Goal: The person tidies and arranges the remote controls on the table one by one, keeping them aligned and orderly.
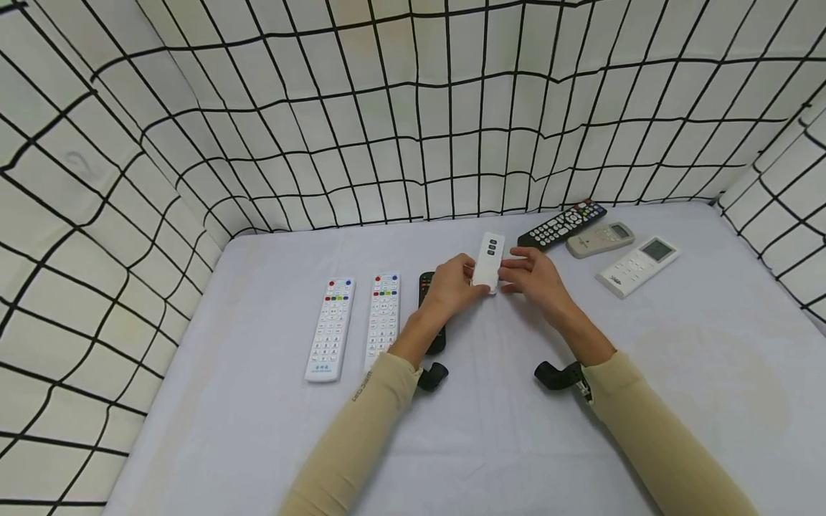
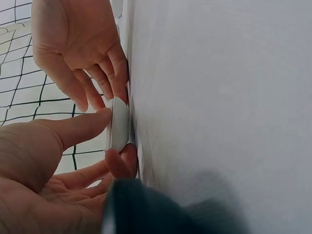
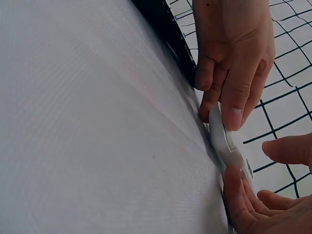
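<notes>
A slim white remote control (image 1: 489, 261) with three dark buttons lies at the middle of the table's far half, tilted slightly. My left hand (image 1: 449, 288) pinches its near left end, thumb on top and fingers beneath, as the left wrist view shows. On the opposite side, my right hand (image 1: 537, 285) touches the remote's edge with its fingers. Its thumb (image 3: 287, 148) stands apart from the remote in the right wrist view. Beside my left hand, a black remote (image 1: 437, 342) is partly hidden by that hand and wrist.
Left of my hands lie two white remotes, an outer one (image 1: 330, 330) and an inner one (image 1: 383, 315) partly behind my sleeve. Rightward are a long black remote (image 1: 561, 223), a beige remote (image 1: 600, 240) and a white remote with a screen (image 1: 639, 266). Black netting (image 1: 422, 136) encloses the table.
</notes>
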`<state>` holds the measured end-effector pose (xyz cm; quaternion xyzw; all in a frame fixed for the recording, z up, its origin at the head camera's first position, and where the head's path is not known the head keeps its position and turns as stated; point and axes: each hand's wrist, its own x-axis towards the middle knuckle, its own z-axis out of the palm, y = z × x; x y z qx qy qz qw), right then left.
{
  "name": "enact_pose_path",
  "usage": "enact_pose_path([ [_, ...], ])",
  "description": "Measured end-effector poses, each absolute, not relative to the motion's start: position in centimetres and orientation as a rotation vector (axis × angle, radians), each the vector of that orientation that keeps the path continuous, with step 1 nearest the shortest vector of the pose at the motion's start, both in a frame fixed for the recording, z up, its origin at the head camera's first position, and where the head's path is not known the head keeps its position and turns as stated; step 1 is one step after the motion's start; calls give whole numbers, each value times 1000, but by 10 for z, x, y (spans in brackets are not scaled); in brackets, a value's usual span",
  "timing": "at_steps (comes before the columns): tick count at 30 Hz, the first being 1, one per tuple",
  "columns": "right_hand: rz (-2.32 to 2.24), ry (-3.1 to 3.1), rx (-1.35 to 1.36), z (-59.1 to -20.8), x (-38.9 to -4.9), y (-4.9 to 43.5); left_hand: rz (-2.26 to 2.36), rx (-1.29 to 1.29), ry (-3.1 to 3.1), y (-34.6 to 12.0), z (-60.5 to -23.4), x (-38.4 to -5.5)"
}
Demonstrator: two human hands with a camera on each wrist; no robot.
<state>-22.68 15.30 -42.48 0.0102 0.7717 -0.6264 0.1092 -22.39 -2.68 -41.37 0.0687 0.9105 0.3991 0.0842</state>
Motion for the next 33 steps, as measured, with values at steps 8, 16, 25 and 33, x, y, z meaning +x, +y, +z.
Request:
enact_pose_path([
  [8,-1768,2307,57,-423,-226,155,1296,223,2698,-23,-411,-220],
  [16,-1798,2306,-16,-422,-223,159,1357,208,2685,-23,-408,-213],
  [25,-1795,2302,-33,-422,-218,162,1376,193,2680,-24,-410,-209],
  [33,-1800,2311,-57,-425,-212,162,1374,182,2670,-26,-411,-205],
])
